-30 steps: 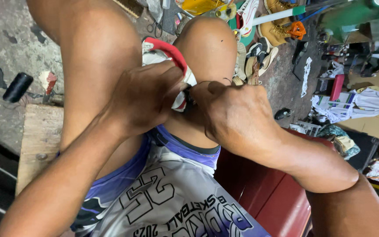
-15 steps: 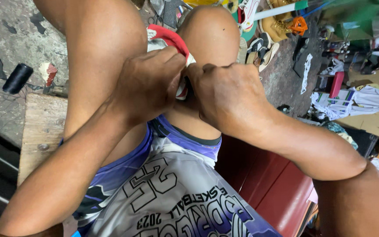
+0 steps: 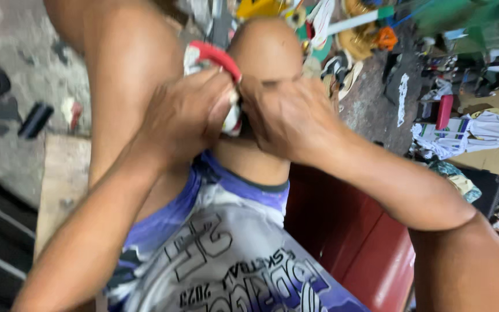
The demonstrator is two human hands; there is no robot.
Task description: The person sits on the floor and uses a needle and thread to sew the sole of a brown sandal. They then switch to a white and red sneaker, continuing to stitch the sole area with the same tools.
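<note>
Surroundings: red seat under the person; wooden board at their left; black cylinder on the concrete floor; shoes and scraps heaped beyond the knees.
Obstruction: both hands and the knees cover most of the shoe.
Left hand: closed tight on the red-and-white shoe, wedged between the knees.
Right hand: fingers curled shut against the shoe's near side.
Change: hands sit slightly lower in view than half a second ago; grip unchanged.
Unclear: motion blur; shoe's sole and any tool hidden.
</note>
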